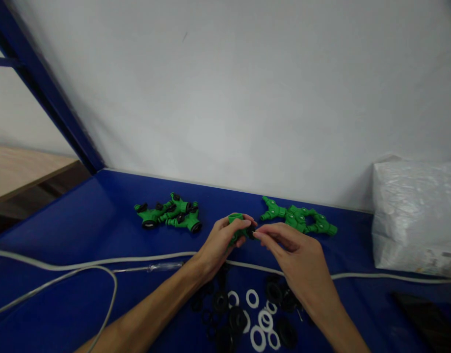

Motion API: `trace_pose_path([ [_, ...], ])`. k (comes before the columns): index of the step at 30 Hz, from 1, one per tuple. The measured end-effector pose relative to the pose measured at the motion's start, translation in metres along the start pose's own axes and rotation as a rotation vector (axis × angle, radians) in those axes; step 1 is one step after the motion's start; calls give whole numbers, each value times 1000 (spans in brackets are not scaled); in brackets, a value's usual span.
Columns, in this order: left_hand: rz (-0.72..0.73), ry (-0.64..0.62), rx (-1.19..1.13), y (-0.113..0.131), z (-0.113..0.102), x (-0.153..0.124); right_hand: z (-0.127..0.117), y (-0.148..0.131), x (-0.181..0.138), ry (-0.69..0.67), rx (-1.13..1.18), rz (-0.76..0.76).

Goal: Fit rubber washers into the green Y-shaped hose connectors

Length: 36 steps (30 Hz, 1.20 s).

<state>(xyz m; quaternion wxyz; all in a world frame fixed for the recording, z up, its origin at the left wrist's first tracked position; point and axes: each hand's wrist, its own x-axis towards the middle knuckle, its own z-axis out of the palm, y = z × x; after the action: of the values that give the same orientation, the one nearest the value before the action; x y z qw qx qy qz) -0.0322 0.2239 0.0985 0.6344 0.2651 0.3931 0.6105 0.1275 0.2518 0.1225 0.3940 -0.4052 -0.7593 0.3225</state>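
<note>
My left hand [225, 240] is closed around a green plastic Y-shaped hose splitter [234, 235], partly hidden by the fingers. A black part [251, 230] shows on the splitter's right side. My right hand [291, 245] pinches thumb and forefinger together right at this black part; a tiny pale tip shows there, too small to name. Below the hands lie several white ring washers [265, 320] and black rings and caps [238, 319], partly covered by my forearms. A screwdriver with a clear handle [165, 266] rests left of my left wrist.
Green splitters with black fittings [181, 215] lie at the back left, plain green ones [299, 218] at the back right. A white cable [137, 260] crosses the blue table [111, 215]. A plastic-wrapped package [412, 218] stands on the right, near a dark flat object [427, 314].
</note>
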Motion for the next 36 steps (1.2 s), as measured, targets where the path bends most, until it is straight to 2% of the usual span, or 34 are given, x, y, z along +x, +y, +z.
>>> trace_pose_path([
  [9,15,5,25,1,0,-1,1,-3,-3,10,-138,-62],
  [17,51,-3,31,2,0,-1,2,1,-5,5,-125,-59],
  [26,89,-26,216,-4,-4,4,4,-10,-2,-3,-187,-150],
  [30,91,-29,217,-5,-5,3,4,-11,1,-21,-90,-37],
  [34,87,-35,205,-7,-6,4,3,-5,7,-48,177,219],
  [36,87,-36,197,-8,-7,5,3,-2,10,-65,266,286],
])
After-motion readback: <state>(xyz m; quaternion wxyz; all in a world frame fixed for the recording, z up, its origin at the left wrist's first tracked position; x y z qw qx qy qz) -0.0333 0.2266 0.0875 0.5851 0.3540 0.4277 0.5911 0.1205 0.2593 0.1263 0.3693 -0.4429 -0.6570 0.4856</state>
